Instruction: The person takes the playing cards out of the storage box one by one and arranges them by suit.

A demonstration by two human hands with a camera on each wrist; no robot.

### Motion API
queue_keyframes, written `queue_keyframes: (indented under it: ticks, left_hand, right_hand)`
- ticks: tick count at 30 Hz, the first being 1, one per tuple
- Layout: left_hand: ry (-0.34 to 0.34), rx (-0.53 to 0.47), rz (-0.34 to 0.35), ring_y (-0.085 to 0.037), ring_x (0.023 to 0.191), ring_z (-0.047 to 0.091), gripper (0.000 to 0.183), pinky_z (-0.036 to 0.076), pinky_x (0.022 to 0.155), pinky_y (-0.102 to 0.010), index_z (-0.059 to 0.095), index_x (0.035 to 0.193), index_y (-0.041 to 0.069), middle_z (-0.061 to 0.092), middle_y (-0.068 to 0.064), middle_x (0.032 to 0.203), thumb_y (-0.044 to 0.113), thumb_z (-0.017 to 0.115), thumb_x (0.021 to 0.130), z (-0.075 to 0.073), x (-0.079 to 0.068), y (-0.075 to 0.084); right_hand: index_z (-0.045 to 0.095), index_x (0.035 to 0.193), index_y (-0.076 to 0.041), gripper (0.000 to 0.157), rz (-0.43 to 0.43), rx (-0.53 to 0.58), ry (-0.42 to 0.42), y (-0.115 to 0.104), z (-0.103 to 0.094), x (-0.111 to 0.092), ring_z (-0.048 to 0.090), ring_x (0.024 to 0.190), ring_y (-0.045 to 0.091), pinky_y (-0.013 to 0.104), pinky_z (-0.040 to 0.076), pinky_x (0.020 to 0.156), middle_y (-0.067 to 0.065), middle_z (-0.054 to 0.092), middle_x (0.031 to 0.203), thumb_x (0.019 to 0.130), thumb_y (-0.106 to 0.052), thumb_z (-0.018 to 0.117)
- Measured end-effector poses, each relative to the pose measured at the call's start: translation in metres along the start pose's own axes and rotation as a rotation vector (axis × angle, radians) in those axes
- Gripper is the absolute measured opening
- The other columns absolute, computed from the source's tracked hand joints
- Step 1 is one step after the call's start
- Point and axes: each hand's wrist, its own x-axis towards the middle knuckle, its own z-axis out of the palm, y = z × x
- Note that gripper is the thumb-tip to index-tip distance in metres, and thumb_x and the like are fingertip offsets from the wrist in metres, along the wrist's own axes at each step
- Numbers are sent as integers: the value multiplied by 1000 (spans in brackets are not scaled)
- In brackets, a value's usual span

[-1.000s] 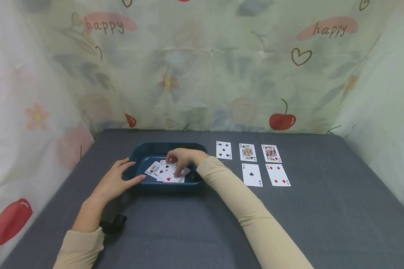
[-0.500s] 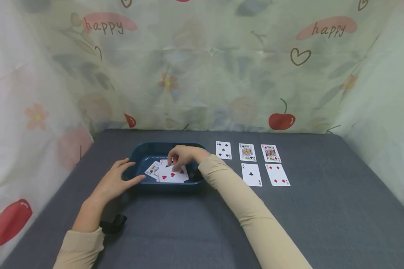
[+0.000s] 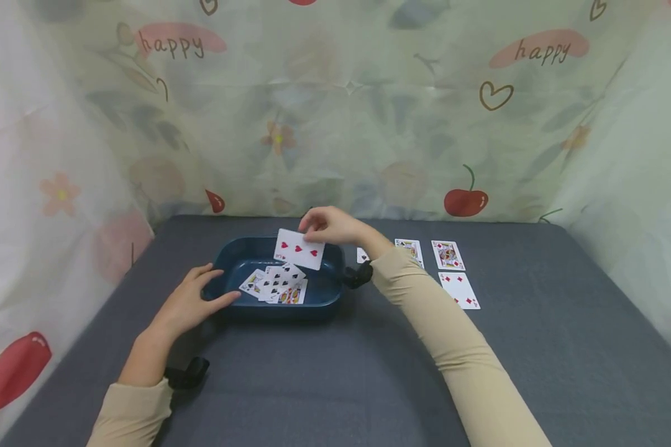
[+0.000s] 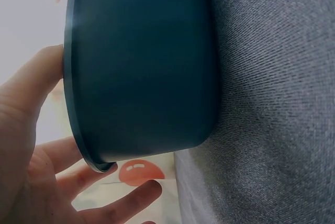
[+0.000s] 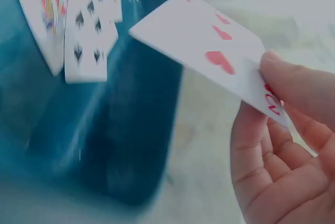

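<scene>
My right hand (image 3: 335,225) pinches a three of hearts (image 3: 298,248) by its edge, above the back right of a dark blue tray (image 3: 330,297). In the right wrist view the thumb (image 5: 293,80) lies on the card's face, with fingers behind it. Inside the tray, several playing cards overlap: a spade card (image 3: 276,282) on top, a face card (image 3: 294,294) partly under it, and another face card (image 3: 250,282) to the left. My left hand (image 3: 192,301) rests at the tray's left end, fingers spread, thumb (image 4: 47,67) touching the rim.
Right of the tray, face-up cards lie on the grey cloth: a king (image 3: 410,248), a red face card (image 3: 447,255), a four of diamonds (image 3: 460,290) and a spade card (image 3: 361,255) partly hidden by my right arm. A printed curtain (image 3: 349,149) stands behind.
My right hand has taken the three of hearts from the pile and lifted it up and to the right, uncovering the spade card and a face card. My left hand stays at the tray.
</scene>
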Motion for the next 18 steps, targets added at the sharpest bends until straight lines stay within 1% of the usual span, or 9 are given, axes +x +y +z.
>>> queue_keyframes:
  ticks: [4,6,9,11,14,18]
  left_hand:
    - [1,-5,7,-48,134,27,86,28,104,-64,37,141,1,20,-27,151,60,57,83,0,0,-1]
    - [0,-4,8,-48,134,27,85,28,104,-64,37,141,1,20,-27,151,59,57,83,0,-1,-1]
    - [-5,-4,4,-48,134,27,85,28,104,-64,37,141,1,20,-27,151,59,57,83,-1,-1,0]
    - [-7,-5,2,-48,134,27,85,28,104,-65,36,141,1,19,-26,151,60,57,83,-1,-1,0]
    - [-9,-7,4,-47,135,27,87,28,104,-65,36,141,1,20,-26,151,62,56,82,-1,-1,0]
    - [-11,-9,6,-47,135,27,86,28,104,-65,36,142,2,20,-26,151,61,56,83,-1,-1,1]
  right_hand:
    - [60,107,1,22,47,99,136,25,-26,-24,60,80,12,24,50,73,13,65,94,87,-8,62]
    - [58,110,2,24,93,157,207,40,-39,-38,59,77,9,26,50,71,17,64,99,88,-7,61]
    - [54,116,5,30,168,203,324,63,-56,-62,57,75,2,23,49,69,24,62,107,89,-8,58]
    - [52,119,6,33,225,207,413,78,-67,-80,56,73,-2,19,47,69,25,61,110,90,-9,58]
    - [51,122,5,36,331,175,536,103,-80,-107,54,71,-6,15,46,67,21,61,110,91,-14,57]
    - [49,125,4,40,447,152,649,135,-89,-141,52,72,-6,15,45,68,22,58,115,93,-20,54]
